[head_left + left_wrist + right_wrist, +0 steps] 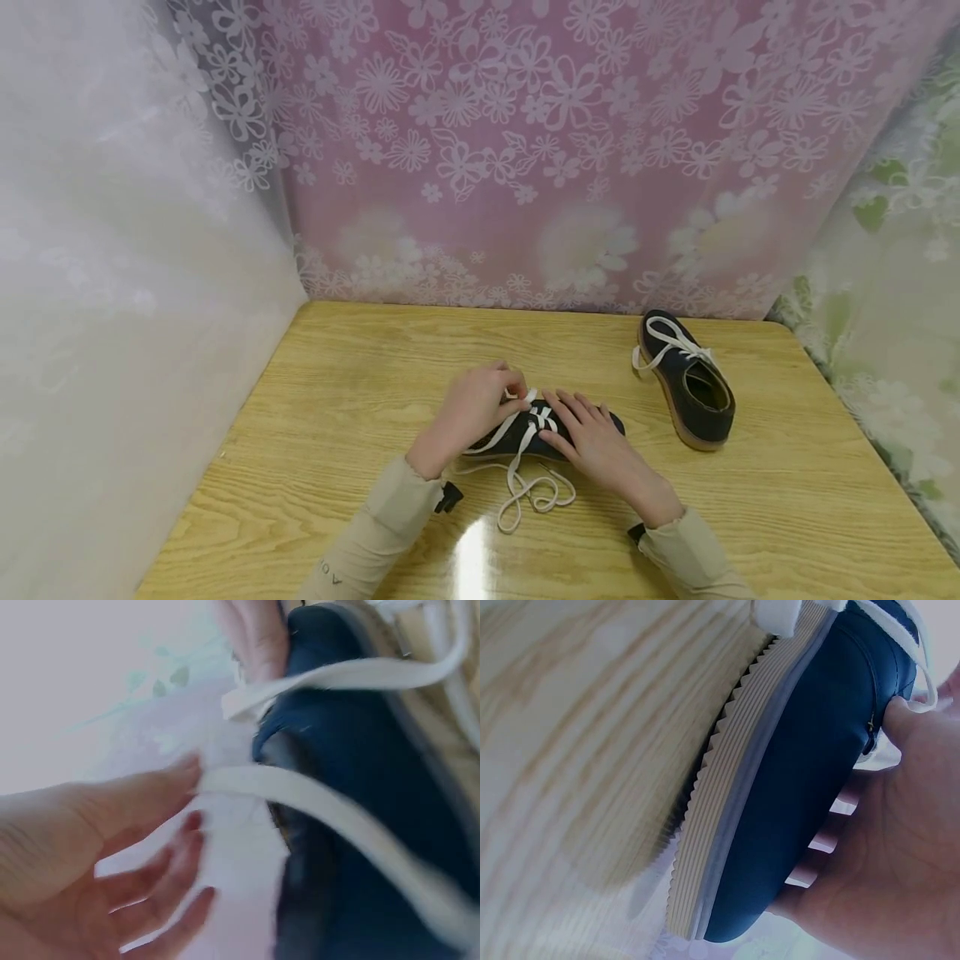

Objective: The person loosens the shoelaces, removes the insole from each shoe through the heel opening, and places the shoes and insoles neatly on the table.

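Observation:
A dark navy lace-up shoe [551,448] lies sideways on the table, toe to the right, sole down. My left hand [468,408] is over its opening, pinching a flat white shoelace [255,782] between thumb and index finger; the other fingers are spread apart in the left wrist view. Across the front of the shoe lies my right hand [603,450], its thumb by the lacing and its fingers reaching over the far side, holding the shoe. In the right wrist view the ridged tan sole [739,765] shows, while the fingertips are hidden behind the shoe.
A loose lace end [510,525] loops on the wooden table [337,375] in front of the shoe. Another dark shoe with white laces [678,387] stands at the back right. Flowered curtains [487,167] hang behind the table and at both sides.

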A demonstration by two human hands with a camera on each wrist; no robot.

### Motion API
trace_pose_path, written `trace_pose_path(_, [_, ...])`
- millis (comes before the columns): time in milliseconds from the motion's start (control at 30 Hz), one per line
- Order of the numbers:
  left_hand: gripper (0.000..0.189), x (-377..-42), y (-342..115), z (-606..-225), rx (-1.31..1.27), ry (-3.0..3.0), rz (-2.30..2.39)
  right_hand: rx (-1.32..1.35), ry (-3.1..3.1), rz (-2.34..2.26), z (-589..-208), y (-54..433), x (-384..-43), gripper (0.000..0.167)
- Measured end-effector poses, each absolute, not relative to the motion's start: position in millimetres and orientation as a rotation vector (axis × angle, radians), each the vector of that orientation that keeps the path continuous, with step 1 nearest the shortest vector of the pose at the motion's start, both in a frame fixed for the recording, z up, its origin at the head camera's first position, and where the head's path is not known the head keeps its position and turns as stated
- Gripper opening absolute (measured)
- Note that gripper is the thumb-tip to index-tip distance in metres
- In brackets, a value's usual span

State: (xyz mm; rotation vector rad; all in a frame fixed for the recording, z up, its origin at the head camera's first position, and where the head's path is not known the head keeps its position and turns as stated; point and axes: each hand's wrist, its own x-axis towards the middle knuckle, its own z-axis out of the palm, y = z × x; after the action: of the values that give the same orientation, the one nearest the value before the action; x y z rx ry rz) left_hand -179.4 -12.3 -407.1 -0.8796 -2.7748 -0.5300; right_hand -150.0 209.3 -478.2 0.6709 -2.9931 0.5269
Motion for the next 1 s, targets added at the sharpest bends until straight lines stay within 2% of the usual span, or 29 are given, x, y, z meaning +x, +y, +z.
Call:
trace_pose_path(233, [0.017,-194,0,-390,-0.704,-2.629,-0.705,0.687,-2.992,0.520,-479,209,-150,0.066])
trace_pose_path(633, [0.018,-184,-18,-411,-0.876,-2.864,-0.604,0.673,-2.984,0.510,-478,209,-150,0.066])
trace_pose_path(833, [0.026,-171,-34,-412,-1.060,-2.996,-0.477,0.662,-2.996,0.514,-478,208,-150,0.066])
trace_pose_path(1000, [0.018,-173,-33,-415,-1.046,-2.968,-0.599,0.662,-2.997,0.521,-477,208,-150,0.066])
